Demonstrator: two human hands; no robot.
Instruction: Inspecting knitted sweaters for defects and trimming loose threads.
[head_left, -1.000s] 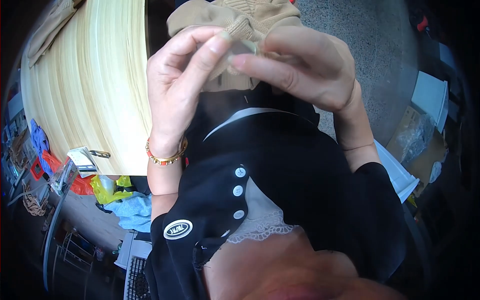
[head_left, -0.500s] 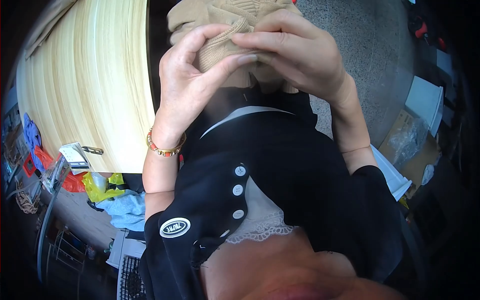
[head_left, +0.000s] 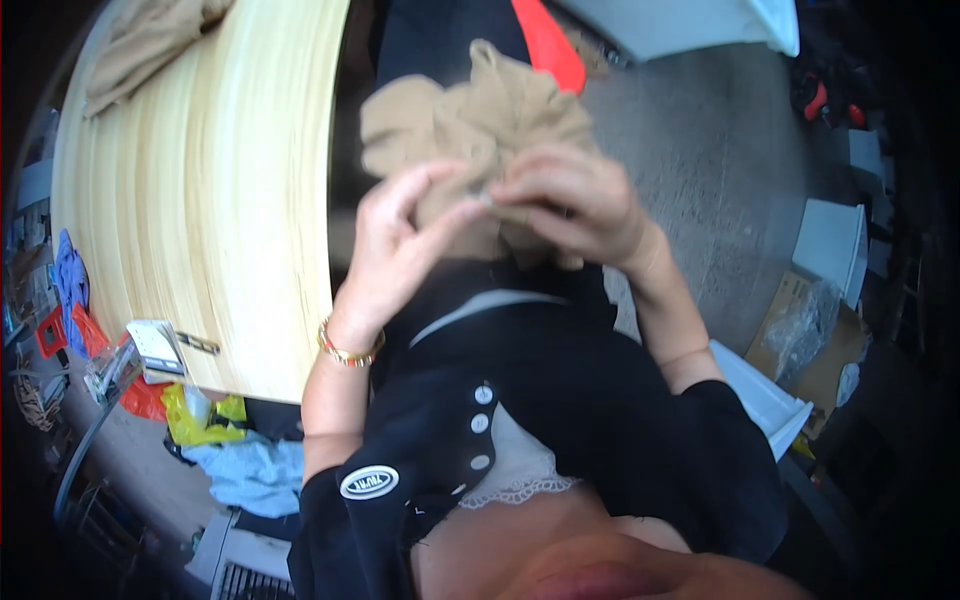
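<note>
A tan knitted garment lies bunched over my lap and spreads beyond my hands. My left hand pinches its near edge between thumb and fingers, with a bracelet on that wrist. Close beside it, my right hand grips the same knit, thumb and forefinger almost touching the left thumb tip. Motion blurs both hands, and the exact bit of cloth between the fingertips is hard to make out.
At my left stands a light wood table with another tan garment at its far end. A small notebook and a dark cutter-like tool lie near its close edge. White bins and cardboard stand at right.
The whole view has shifted, so the hands and garment sit lower in the picture and more of the garment shows. Both hands still grip the knit close together.
</note>
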